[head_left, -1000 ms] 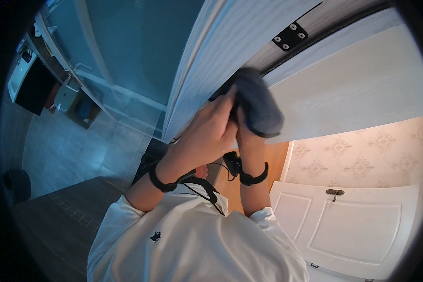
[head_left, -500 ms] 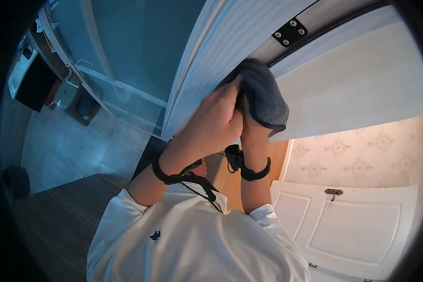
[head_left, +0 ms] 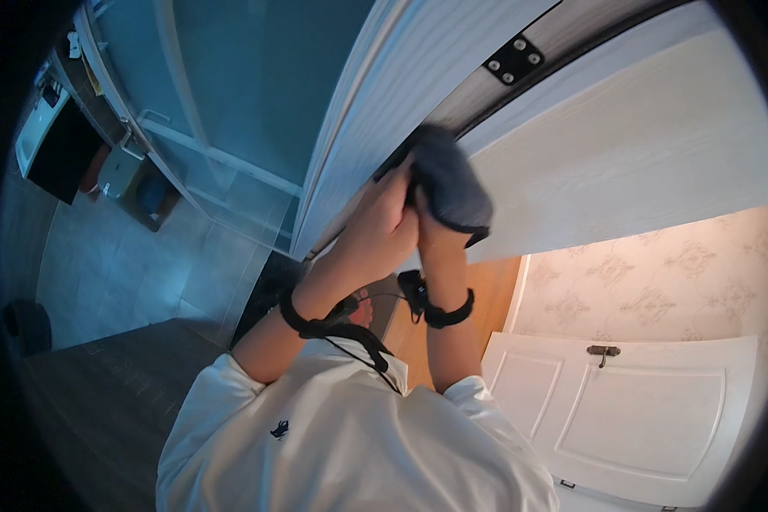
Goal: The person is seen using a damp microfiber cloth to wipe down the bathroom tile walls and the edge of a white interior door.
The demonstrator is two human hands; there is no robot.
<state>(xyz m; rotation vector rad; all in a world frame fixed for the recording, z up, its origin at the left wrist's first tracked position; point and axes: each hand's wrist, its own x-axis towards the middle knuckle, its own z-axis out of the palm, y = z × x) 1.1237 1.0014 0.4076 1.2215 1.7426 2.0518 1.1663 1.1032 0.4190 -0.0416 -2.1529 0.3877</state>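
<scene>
A dark grey towelling cloth (head_left: 454, 181) with a black edge lies folded over my right hand (head_left: 431, 218). It rests at the gap between a white panel edge (head_left: 418, 64) and a white door (head_left: 606, 145), below a black metal hinge plate (head_left: 514, 59). Only the base of the right hand shows; its fingers are under the cloth. From the left, my left hand (head_left: 380, 222) is closed against the cloth's near side, its fingertips partly hidden. Black straps circle both wrists, with a small black device by the right one.
Frosted glass panels (head_left: 239, 77) in a white frame stand at the left, beyond them a tiled floor (head_left: 119, 264) and a stool-like item (head_left: 136, 188). Dark tiling (head_left: 102, 384) fills the lower left. At lower right is another white panelled door (head_left: 631, 418) with a dark handle.
Both hands and the grey cloth have moved a little left and down along the gap, away from the hinge plate. The cloth is slightly blurred now.
</scene>
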